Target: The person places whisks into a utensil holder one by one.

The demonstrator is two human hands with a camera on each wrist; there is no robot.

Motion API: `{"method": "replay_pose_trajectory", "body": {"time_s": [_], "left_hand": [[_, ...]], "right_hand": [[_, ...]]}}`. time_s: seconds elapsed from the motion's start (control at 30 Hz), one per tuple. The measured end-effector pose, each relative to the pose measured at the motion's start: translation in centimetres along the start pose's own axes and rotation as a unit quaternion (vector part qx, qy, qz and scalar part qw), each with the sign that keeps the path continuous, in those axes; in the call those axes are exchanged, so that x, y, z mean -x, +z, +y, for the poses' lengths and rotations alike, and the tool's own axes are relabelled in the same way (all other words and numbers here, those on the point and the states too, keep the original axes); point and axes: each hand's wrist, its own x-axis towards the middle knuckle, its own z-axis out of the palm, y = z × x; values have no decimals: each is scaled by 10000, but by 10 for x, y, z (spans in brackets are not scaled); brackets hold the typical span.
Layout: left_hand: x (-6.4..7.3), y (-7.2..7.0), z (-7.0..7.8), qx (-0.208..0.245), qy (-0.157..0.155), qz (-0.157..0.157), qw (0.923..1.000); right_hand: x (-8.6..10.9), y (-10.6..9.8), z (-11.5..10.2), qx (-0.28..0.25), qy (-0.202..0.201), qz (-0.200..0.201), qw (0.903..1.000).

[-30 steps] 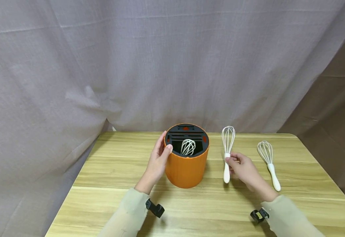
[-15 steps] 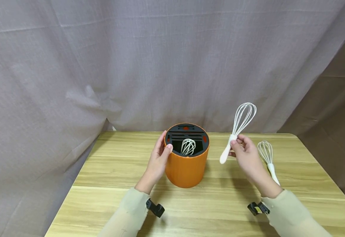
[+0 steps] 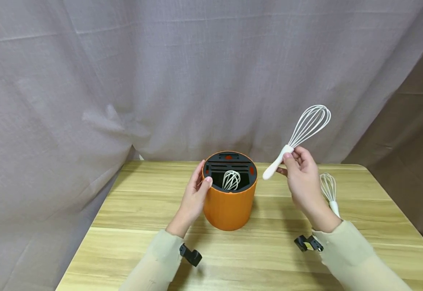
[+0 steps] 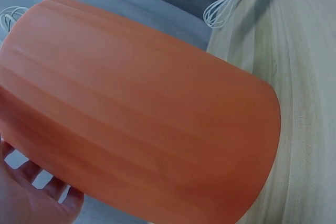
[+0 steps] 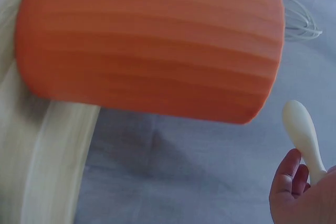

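An orange cylindrical utensil holder (image 3: 228, 210) with a black slotted top stands on the table. One white whisk (image 3: 231, 180) is inside it, wires up, its handle hidden. My left hand (image 3: 194, 194) grips the holder's left side, thumb at the rim. To the right, my right hand (image 3: 304, 178) pinches a second white whisk (image 3: 278, 161) near the top of its handle, raised above the table. That whisk tilts, wires up to the right and handle end down toward the holder. In the right wrist view its handle (image 5: 304, 129) shows beside the fingers.
A third white whisk (image 3: 329, 190) lies on the wooden table (image 3: 138, 210) at the right, its lower handle hidden behind the right forearm. A grey curtain (image 3: 211, 81) hangs behind the table's back edge.
My right hand has lifted the second whisk off the table, and its wires have swung over to the right. My left hand and the holder stay in place.
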Motion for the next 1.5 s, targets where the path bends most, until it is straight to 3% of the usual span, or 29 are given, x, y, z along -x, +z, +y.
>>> {"method": "replay_pose_trajectory", "body": {"time_s": [0.27,0.5,1.0,1.33,1.5], "left_hand": [[1,0,-1,63,84,-37,9999],[2,1,-2,129,59,-69,9999],[2,2,0,161,-43,-199,9997],[3,4,1,124,-22,-264,9996],[3,4,1,72,-17,-270,9996]], "right_hand": [[-2,28,-2,-258,-215,4,9994],[1,51,0,-145,-276,-177,9994],[8,80,-5,-673,-442,-311,9963],[16,87,7,-71,-536,-781,9955],[22,88,0,369,-538,-947,9934]]}}
